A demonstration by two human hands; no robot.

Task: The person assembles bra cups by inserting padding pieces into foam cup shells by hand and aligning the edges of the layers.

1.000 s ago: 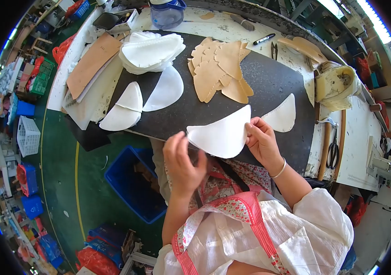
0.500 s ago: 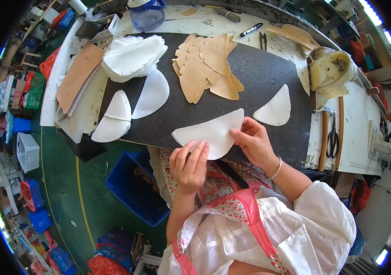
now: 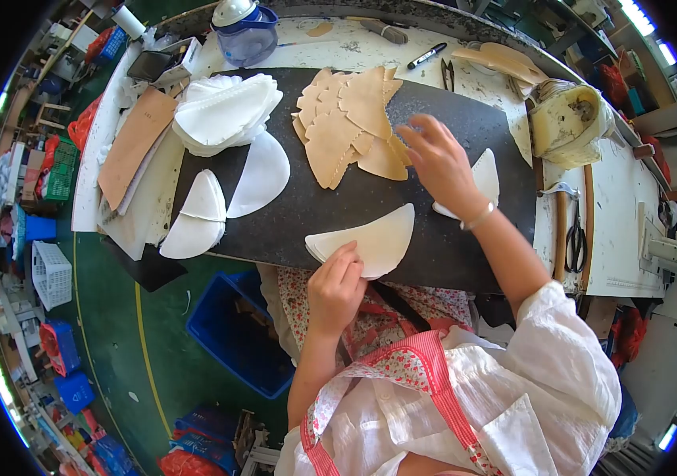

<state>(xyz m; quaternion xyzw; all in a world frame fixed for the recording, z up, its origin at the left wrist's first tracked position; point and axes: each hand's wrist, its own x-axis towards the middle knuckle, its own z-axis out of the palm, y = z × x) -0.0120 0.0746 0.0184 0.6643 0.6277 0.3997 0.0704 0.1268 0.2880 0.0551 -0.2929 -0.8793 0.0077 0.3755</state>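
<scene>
My left hand (image 3: 337, 289) pinches the lower edge of a white, curved, stitched-edge piece (image 3: 370, 238) at the front of the black mat (image 3: 275, 238). The fingers lie on top of it and the thumb is hidden. My right hand (image 3: 440, 163) is raised over the mat beside a pile of tan scalloped leather pieces (image 3: 346, 119). Its fingers are bent and apart, with nothing visible in them; whether they touch the pile I cannot tell. Partly under the right wrist lies another white piece (image 3: 486, 181).
At the left are a stack of white pieces (image 3: 223, 115), single white pieces (image 3: 259, 178) and brown card (image 3: 136, 151). Behind stand a blue-lidded jug (image 3: 245, 40), a marker (image 3: 426, 55) and snips (image 3: 448, 75). Black scissors (image 3: 576, 244) lie right; a blue bin (image 3: 235, 341) is below.
My right hand has let go of the white piece and moved up and away toward the tan pile. The white piece now rests lower on the mat, with my left hand still on it.
</scene>
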